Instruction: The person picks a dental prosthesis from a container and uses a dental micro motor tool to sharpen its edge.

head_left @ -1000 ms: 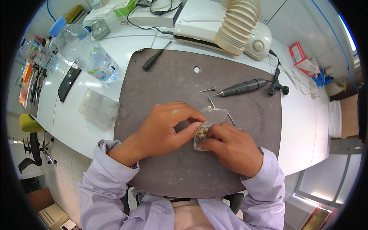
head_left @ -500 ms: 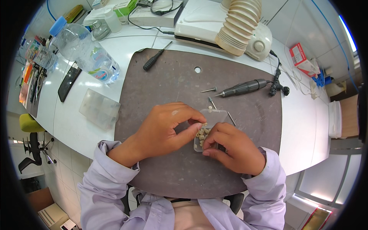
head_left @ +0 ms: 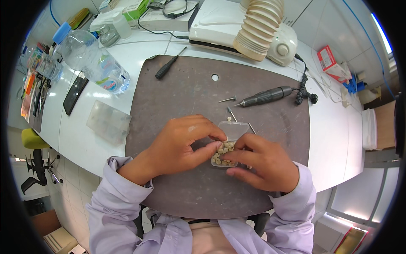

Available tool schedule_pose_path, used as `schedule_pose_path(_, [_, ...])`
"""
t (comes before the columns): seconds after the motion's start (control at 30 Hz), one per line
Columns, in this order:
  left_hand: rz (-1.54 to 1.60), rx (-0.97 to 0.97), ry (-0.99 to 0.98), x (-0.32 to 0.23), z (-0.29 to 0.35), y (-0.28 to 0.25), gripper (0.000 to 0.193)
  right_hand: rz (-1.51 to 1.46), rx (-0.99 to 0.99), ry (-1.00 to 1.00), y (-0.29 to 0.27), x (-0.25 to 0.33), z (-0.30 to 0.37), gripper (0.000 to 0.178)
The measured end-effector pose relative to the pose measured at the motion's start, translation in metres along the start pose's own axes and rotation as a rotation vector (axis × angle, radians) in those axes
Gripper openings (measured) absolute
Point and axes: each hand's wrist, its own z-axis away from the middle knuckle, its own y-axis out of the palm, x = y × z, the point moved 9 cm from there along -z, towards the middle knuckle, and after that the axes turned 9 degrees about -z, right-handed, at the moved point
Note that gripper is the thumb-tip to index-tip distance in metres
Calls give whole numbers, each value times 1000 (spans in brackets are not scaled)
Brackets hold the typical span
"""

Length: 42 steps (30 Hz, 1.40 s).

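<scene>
A small clear plastic box [head_left: 231, 132] with its lid open lies on the dark work mat [head_left: 186, 89]. Several small beige pieces [head_left: 223, 153] fill its lower half. My left hand [head_left: 177, 146] grips the box's left side between thumb and fingers. My right hand [head_left: 258, 163] rests at the box's right side, its fingertips down among the beige pieces. I cannot tell whether it pinches one.
A grey handpiece tool [head_left: 264, 96] with a coiled cable, a black screwdriver [head_left: 167, 67] and loose metal pins [head_left: 227, 100] lie on the mat. A water bottle [head_left: 91, 59], a clear case [head_left: 108, 122], a dark phone [head_left: 75, 93] and a ribbed suction unit [head_left: 258, 27] stand around.
Both hands stay on the box; my right fingers have shifted slightly among the beige pieces. Nothing else has moved.
</scene>
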Motion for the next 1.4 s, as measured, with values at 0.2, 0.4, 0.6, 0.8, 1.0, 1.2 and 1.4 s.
schedule_pose_path(0.2, [7, -4, -39, 4, 0, 1, 13, 113, 33, -9, 21, 4, -5, 31])
schedule_pose_path(0.4, [9, -13, -41, 4, 0, 2, 15, 182, 0, -11, 20, 3, -5, 33])
schedule_pose_path(0.6, [0, -12, -35, 4, 0, 2, 15, 161, -33, -32, 22, 5, -6, 30])
schedule_pose_path(0.8, [-10, -12, -33, 4, 0, 2, 15, 72, -29, -30, 25, 0, -7, 25])
schedule_pose_path(1.0, [-8, -18, -34, 4, 0, 1, 15, 46, -69, -18, 25, -1, -7, 25])
schedule_pose_path(1.2, [-16, -7, -33, 4, 0, 1, 13, 86, -61, -15, 28, 0, -6, 26])
schedule_pose_path(1.4, [-8, -8, -44, 4, 0, 2, 15, 13, -76, -16, 28, -3, -5, 21])
